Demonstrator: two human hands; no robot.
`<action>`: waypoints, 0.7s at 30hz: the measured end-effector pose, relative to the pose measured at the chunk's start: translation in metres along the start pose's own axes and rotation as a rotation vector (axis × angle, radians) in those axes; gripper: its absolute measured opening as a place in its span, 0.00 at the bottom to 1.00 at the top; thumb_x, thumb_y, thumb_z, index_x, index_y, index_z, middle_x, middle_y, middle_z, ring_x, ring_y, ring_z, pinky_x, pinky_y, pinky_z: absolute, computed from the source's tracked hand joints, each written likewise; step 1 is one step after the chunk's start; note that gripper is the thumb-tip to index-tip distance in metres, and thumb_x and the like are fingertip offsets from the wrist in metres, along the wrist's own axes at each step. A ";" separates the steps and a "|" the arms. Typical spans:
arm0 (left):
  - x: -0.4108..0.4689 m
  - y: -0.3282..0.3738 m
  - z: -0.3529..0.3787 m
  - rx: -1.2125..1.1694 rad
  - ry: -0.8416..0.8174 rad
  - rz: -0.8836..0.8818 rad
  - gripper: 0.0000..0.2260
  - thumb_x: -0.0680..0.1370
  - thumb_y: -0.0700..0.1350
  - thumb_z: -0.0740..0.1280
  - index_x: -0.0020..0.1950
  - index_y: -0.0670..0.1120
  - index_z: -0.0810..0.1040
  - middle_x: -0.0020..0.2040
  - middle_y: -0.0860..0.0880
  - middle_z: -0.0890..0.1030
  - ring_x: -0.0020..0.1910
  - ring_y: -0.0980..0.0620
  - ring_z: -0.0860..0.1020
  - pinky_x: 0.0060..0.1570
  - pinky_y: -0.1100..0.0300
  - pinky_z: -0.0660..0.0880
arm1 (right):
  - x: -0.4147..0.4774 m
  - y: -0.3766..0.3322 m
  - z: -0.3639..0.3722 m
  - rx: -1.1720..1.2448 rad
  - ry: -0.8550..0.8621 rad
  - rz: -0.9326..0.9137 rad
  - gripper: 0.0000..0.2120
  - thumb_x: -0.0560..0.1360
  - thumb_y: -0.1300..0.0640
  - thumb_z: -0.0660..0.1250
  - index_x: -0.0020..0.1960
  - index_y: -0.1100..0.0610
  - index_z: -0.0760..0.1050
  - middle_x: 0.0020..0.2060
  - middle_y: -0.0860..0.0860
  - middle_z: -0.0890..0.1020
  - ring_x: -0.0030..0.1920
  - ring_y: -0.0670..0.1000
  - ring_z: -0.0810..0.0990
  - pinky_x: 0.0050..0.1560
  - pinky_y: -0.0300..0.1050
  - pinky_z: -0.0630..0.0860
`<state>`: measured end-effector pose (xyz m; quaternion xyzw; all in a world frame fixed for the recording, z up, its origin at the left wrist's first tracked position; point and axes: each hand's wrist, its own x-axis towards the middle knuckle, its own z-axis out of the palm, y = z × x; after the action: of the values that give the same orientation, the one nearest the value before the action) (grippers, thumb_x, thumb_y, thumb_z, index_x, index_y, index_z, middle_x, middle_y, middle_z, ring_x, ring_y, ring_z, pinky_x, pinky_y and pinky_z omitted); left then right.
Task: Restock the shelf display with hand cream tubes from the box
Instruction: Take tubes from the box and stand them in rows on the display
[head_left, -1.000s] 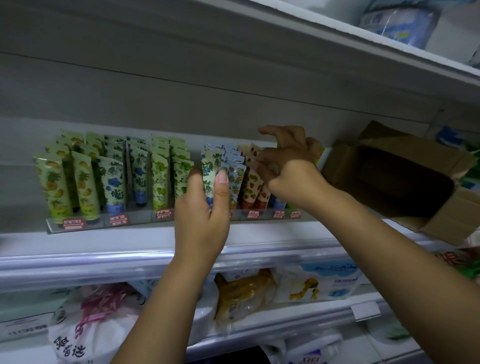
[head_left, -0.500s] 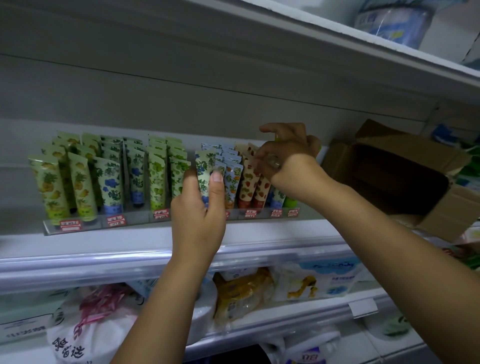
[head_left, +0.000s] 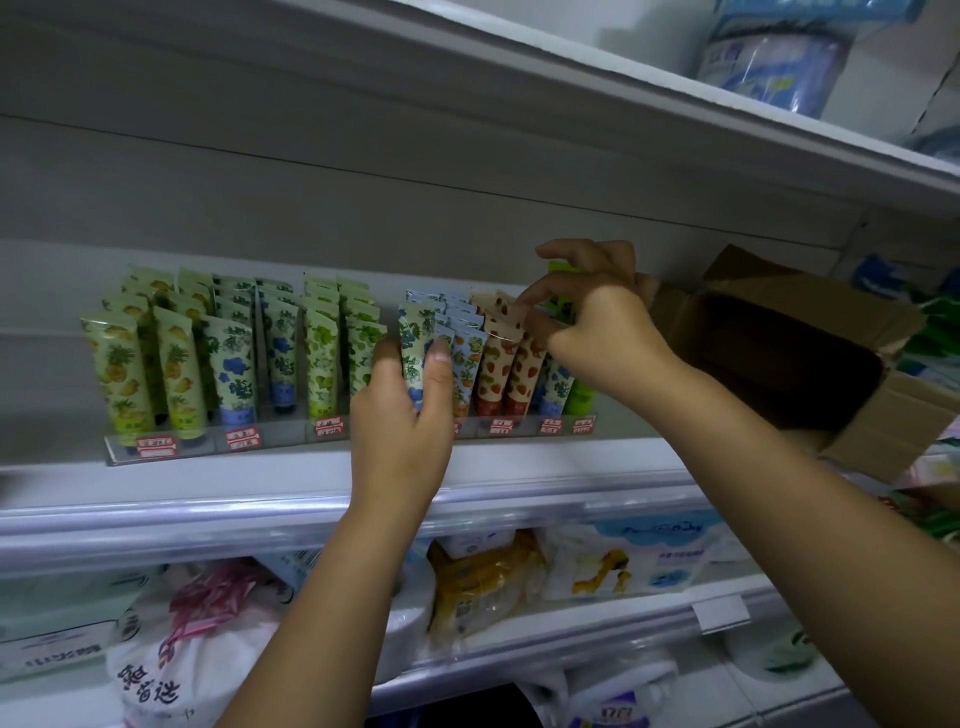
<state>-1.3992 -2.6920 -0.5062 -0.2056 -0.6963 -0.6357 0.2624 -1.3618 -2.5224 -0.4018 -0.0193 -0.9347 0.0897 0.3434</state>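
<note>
The hand cream tubes (head_left: 322, 358) stand cap-down in rows inside a clear display tray (head_left: 218, 447) on the white shelf (head_left: 208, 512), with red price tags (head_left: 156, 442) along the tray's front lip. From the left the rows run pineapple print, blue-flower print, green grape print, then a gap, then more blue and orange prints, strawberry prints and a green row at the far right.

The left hand (head_left: 400, 421) reaches up from below and grips a blueberry-print tube (head_left: 414, 338) at the front of its row, thumb on one side and fingers curled round the other. The right hand (head_left: 597, 322) is bent over the rows further right, its forefinger and thumb pinching the crimped top of a strawberry-print tube (head_left: 511, 317); whether it holds one tube or two is hard to make out, since they overlap. The hands are near each other but not touching.

The cardboard box (head_left: 779, 358) lies on its side on the same shelf, just right of the tray, flaps open towards the camera. Its inside is too dark to read.

Bagged goods (head_left: 483, 582) fill the shelf below.
</note>
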 end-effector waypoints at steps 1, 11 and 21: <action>0.000 0.000 0.001 -0.021 -0.002 0.004 0.16 0.84 0.59 0.58 0.50 0.47 0.73 0.28 0.48 0.68 0.24 0.56 0.67 0.23 0.52 0.65 | -0.001 -0.002 -0.004 0.021 0.017 0.013 0.02 0.76 0.48 0.72 0.44 0.42 0.82 0.67 0.40 0.71 0.72 0.49 0.59 0.50 0.35 0.48; -0.004 0.009 -0.001 -0.223 0.031 -0.040 0.26 0.87 0.53 0.51 0.29 0.52 0.64 0.20 0.55 0.68 0.22 0.57 0.71 0.28 0.49 0.76 | -0.020 -0.032 -0.028 0.174 0.055 0.016 0.04 0.77 0.45 0.69 0.43 0.41 0.80 0.58 0.39 0.78 0.66 0.48 0.65 0.47 0.43 0.48; -0.019 0.017 -0.027 -0.216 -0.088 0.048 0.32 0.86 0.57 0.51 0.28 0.38 0.69 0.23 0.41 0.70 0.23 0.45 0.70 0.23 0.53 0.66 | -0.039 -0.055 -0.033 0.297 -0.135 -0.049 0.12 0.73 0.39 0.69 0.48 0.45 0.84 0.46 0.43 0.81 0.58 0.49 0.73 0.62 0.59 0.70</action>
<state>-1.3709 -2.7160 -0.5035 -0.2769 -0.6293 -0.6910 0.2231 -1.3088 -2.5752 -0.3922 0.0606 -0.9323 0.2195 0.2809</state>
